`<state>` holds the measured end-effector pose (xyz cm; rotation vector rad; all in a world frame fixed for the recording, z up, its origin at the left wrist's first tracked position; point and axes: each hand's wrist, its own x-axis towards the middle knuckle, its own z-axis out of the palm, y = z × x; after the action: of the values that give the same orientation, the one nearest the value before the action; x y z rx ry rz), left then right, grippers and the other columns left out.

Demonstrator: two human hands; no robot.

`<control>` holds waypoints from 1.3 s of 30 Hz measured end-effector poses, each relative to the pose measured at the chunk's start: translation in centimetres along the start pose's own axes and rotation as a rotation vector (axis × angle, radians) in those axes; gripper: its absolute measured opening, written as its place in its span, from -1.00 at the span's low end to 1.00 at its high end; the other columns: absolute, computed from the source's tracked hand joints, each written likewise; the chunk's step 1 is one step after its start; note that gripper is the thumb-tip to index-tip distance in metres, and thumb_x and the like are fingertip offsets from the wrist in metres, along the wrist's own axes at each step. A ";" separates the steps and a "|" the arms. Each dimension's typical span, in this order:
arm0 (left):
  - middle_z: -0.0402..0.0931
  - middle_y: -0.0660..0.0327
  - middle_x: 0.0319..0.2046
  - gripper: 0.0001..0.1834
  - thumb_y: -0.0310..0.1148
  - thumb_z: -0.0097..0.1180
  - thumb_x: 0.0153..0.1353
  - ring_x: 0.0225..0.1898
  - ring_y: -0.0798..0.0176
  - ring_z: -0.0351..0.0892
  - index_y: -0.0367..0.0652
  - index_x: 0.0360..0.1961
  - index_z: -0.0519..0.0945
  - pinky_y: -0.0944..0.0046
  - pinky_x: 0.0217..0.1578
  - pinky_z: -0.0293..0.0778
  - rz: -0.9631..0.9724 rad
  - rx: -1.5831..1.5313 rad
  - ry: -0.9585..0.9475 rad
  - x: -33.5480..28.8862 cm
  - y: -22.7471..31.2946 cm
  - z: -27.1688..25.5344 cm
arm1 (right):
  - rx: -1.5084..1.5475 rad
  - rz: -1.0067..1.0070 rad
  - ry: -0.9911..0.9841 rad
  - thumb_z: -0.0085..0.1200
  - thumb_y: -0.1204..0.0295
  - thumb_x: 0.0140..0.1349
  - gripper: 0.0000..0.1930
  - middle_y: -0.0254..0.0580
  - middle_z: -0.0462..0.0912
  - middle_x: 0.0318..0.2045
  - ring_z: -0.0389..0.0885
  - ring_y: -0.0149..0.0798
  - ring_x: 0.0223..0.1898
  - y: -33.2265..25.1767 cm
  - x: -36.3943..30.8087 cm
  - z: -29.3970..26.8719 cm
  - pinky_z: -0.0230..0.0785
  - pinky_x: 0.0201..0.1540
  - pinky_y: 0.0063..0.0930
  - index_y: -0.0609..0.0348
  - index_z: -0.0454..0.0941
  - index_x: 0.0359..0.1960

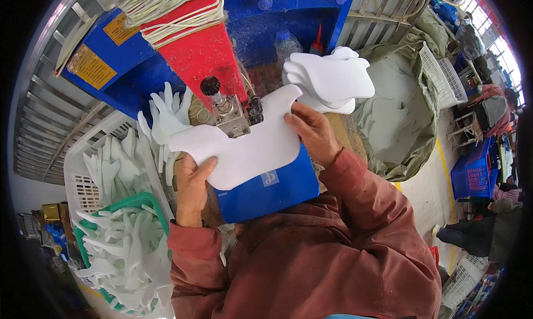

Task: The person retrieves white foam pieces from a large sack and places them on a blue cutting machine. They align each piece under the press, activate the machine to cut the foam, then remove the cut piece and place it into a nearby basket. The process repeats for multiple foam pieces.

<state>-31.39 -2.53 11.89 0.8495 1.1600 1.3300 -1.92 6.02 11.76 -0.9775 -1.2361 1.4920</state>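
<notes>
A flat white foam-like piece (255, 155) with curved edges lies under the metal head (232, 119) of a red machine arm (197, 52). My left hand (195, 188) grips its near left edge, thumb on top and fingers partly hidden below. At its right end, my right hand (315, 131) pinches the edge beside the pointed corner. The head covers part of the far edge, so I cannot tell whether it touches the piece. Beneath the piece sits a blue box (266, 203). Similar white pieces are stacked (333, 77) beyond my right hand.
Curved white pieces stand upright (166, 116) left of the machine arm. A white basket (83, 188) and a green basket (162, 205) hold many more. On the right stands an open green sack (425, 147) of white pieces. A blue machine body (250, 30) rises behind.
</notes>
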 end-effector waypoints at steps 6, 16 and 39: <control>0.60 0.13 0.25 -0.46 -0.61 0.12 0.42 0.23 0.20 0.62 -0.33 0.42 0.44 0.18 0.27 0.51 0.049 -0.051 0.056 -2.1 0.3 -1.9 | 0.126 0.042 -0.084 0.12 0.40 0.57 -0.64 -0.34 0.72 -0.10 0.57 -0.56 -0.16 1.2 -0.3 2.1 0.48 -0.11 -0.57 0.37 0.55 0.27; 0.59 0.13 0.25 -0.47 -0.58 0.08 0.46 0.22 0.23 0.62 -0.30 0.43 0.42 0.19 0.24 0.55 -0.021 -0.092 -0.004 -2.1 -1.0 -0.4 | 0.160 0.047 -0.018 0.14 0.40 0.56 -0.65 -0.33 0.71 -0.09 0.59 -0.54 -0.14 1.2 -1.7 0.2 0.50 -0.08 -0.57 0.36 0.58 0.24; 0.70 0.36 -0.13 -0.50 -0.53 0.26 0.37 -0.37 0.67 0.49 -0.13 0.32 0.49 0.59 -0.52 0.23 -0.040 -0.056 -0.056 -1.5 -3.0 4.1 | 0.217 0.042 0.093 0.10 0.41 0.57 -0.61 -0.29 0.70 0.02 0.65 -0.49 -0.04 0.3 -5.1 -4.0 0.52 0.03 -0.56 0.37 0.51 0.32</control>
<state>-26.50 -3.67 10.24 0.8138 1.0862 1.2925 3.11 2.04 10.85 -0.9210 -0.9700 1.5590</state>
